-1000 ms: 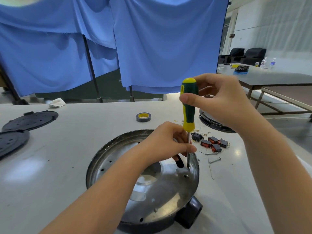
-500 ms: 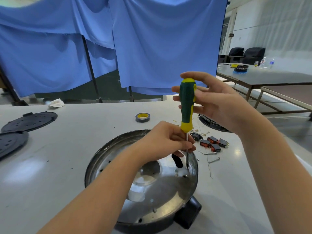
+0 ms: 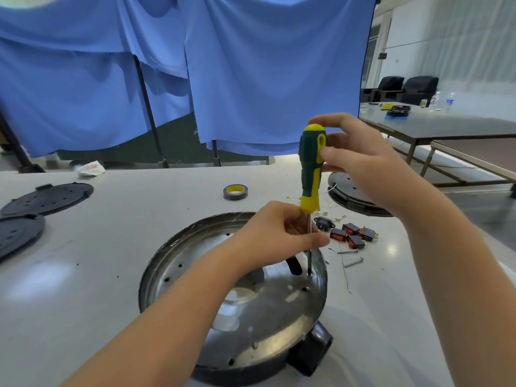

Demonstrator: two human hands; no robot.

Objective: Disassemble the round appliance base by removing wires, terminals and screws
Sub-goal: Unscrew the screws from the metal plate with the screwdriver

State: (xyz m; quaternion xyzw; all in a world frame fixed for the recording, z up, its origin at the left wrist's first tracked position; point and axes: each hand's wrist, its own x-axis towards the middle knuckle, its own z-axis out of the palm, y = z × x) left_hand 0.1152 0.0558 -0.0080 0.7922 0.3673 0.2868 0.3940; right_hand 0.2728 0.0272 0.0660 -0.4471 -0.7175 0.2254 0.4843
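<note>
Resting on the white table [image 3: 83, 275] nearest the viewer, the round appliance base [image 3: 251, 317] is seen with the screwdriver [image 3: 312, 174] tip set upright on a screw near its far right rim. The shaft is pinched by the curled fingers of the left hand [image 3: 279, 236], while the green-and-yellow handle is gripped higher up by the right hand [image 3: 360, 166]. Beyond, red switches [image 3: 353, 236], loose screws [image 3: 350, 256] and a tape roll [image 3: 235, 192] are laid out.

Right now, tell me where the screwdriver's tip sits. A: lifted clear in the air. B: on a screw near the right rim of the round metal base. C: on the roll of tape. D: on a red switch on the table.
B: the screwdriver stands upright with its shaft running down to a screw inside the round metal base, steadied by the left hand.
</note>
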